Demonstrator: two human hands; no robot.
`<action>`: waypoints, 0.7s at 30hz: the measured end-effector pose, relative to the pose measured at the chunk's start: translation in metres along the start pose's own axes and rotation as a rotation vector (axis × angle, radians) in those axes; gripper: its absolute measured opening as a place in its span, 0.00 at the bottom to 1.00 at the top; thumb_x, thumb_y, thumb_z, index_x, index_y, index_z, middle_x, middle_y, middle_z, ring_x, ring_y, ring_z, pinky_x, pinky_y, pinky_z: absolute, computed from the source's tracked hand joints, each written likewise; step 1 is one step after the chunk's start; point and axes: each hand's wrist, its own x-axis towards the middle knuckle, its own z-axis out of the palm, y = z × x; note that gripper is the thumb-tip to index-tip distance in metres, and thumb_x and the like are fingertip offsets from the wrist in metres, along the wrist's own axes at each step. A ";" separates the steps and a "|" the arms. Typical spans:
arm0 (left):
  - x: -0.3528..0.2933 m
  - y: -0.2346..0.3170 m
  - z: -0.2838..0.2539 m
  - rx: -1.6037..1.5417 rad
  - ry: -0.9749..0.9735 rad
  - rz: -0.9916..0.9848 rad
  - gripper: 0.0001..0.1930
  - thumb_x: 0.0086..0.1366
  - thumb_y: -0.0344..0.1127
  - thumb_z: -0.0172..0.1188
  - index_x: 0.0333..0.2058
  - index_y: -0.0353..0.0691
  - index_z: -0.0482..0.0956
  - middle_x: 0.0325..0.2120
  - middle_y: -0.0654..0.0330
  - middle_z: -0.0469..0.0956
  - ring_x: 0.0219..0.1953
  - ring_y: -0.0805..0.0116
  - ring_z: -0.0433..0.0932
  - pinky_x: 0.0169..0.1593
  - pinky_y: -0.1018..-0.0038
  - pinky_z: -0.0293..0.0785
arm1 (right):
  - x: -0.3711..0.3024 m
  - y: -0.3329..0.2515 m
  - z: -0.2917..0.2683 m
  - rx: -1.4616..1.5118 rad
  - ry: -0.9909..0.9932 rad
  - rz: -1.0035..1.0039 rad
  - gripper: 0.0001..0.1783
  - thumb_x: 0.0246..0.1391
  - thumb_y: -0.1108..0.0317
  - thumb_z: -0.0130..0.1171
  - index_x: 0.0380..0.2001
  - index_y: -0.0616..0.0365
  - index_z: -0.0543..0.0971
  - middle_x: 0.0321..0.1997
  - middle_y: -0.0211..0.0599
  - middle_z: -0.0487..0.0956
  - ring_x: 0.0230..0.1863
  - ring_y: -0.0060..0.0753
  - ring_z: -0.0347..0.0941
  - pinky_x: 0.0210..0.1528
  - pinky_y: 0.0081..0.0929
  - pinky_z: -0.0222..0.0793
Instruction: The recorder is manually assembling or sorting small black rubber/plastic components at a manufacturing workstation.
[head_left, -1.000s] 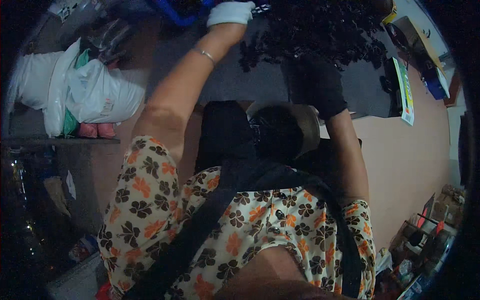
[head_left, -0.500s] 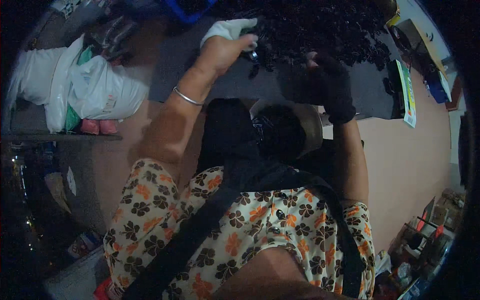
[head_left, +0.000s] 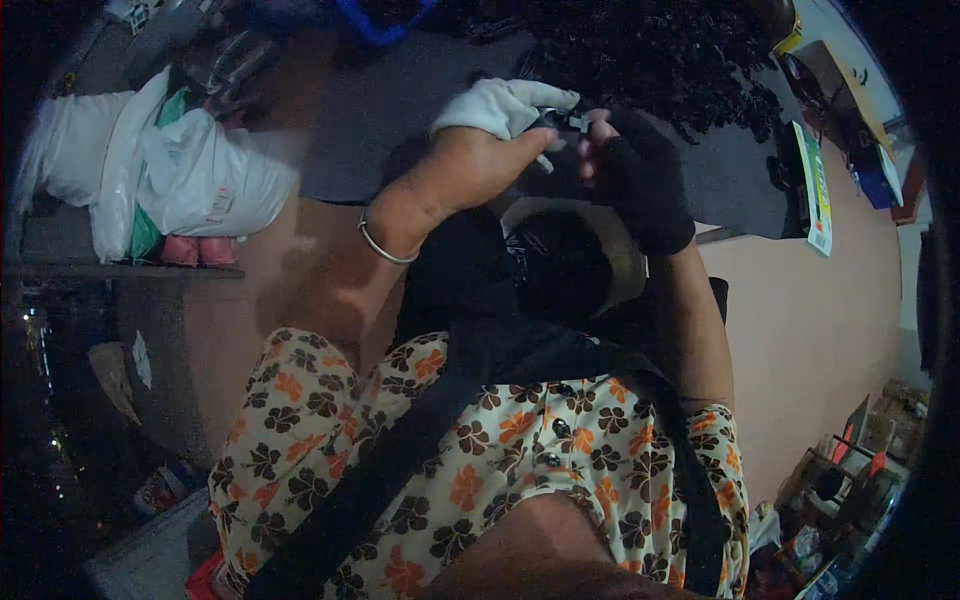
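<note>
My left hand (head_left: 490, 125), in a white glove that leaves the fingertips bare, pinches a small black part with a shiny metal piece (head_left: 568, 121). Its exact kind is too small and dark to tell. From the other side my right hand (head_left: 645, 170), in a black fingertip-less glove, has bent fingers at the metal end of that same part. Both hands are over the near part of a dark grey tabletop (head_left: 380, 120). Just beyond them spreads a heap of small black parts (head_left: 650, 60).
Below my hands, near my lap, stands a round pale container (head_left: 628, 262) with a black inside. White plastic bags (head_left: 210, 175) sit on a surface at left. At the table's right edge lies a green, yellow and white packet (head_left: 818, 190). A blue object (head_left: 385, 30) is at the far side.
My left hand has come back from the edge of the heap with the small black part, moving right and nearer. My right hand has shifted slightly, and its fingers now meet the part.
</note>
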 end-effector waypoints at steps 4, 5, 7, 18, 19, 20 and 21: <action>-0.001 0.003 0.000 -0.272 0.005 -0.106 0.16 0.53 0.22 0.55 0.44 0.32 0.73 0.34 0.57 0.78 0.31 0.75 0.76 0.33 0.80 0.75 | 0.004 0.005 0.003 0.196 0.003 0.037 0.13 0.54 0.63 0.52 0.40 0.60 0.72 0.24 0.29 0.73 0.23 0.18 0.67 0.25 0.16 0.66; -0.002 0.004 -0.003 -0.309 0.004 -0.098 0.17 0.53 0.23 0.56 0.44 0.32 0.73 0.33 0.58 0.78 0.31 0.75 0.75 0.33 0.80 0.74 | 0.004 0.004 0.004 0.196 0.003 0.021 0.13 0.54 0.64 0.52 0.40 0.60 0.72 0.23 0.29 0.72 0.22 0.18 0.67 0.25 0.16 0.65; -0.004 0.002 -0.003 -0.341 -0.007 -0.069 0.17 0.52 0.23 0.56 0.44 0.31 0.72 0.34 0.57 0.77 0.32 0.75 0.75 0.35 0.79 0.74 | 0.000 -0.003 0.007 0.147 0.035 0.038 0.13 0.54 0.64 0.52 0.40 0.60 0.72 0.23 0.28 0.72 0.22 0.17 0.67 0.24 0.16 0.65; -0.012 0.001 -0.003 -0.273 0.001 -0.101 0.18 0.55 0.26 0.56 0.46 0.30 0.71 0.32 0.58 0.77 0.32 0.74 0.75 0.36 0.80 0.73 | -0.002 -0.003 0.009 -0.100 0.053 -0.076 0.09 0.54 0.67 0.51 0.37 0.59 0.75 0.24 0.27 0.73 0.23 0.17 0.67 0.24 0.16 0.63; -0.011 -0.002 -0.003 -0.326 0.016 -0.114 0.17 0.56 0.27 0.54 0.46 0.31 0.71 0.31 0.59 0.77 0.32 0.75 0.75 0.36 0.81 0.73 | 0.000 0.002 0.006 -0.193 0.113 -0.221 0.09 0.52 0.69 0.53 0.37 0.58 0.75 0.24 0.29 0.74 0.24 0.20 0.69 0.26 0.18 0.65; -0.010 -0.004 -0.003 -0.378 0.031 -0.125 0.16 0.58 0.27 0.53 0.46 0.31 0.71 0.30 0.60 0.77 0.32 0.75 0.75 0.35 0.81 0.72 | 0.001 0.004 0.004 -0.286 0.172 -0.366 0.10 0.51 0.70 0.54 0.38 0.58 0.75 0.24 0.30 0.74 0.25 0.24 0.70 0.28 0.21 0.66; -0.012 -0.008 -0.001 -0.378 0.031 -0.126 0.16 0.58 0.27 0.53 0.46 0.31 0.71 0.30 0.60 0.77 0.32 0.75 0.75 0.35 0.81 0.72 | 0.002 0.005 0.001 -0.286 0.173 -0.365 0.10 0.51 0.70 0.54 0.38 0.58 0.75 0.24 0.30 0.74 0.25 0.24 0.70 0.28 0.21 0.66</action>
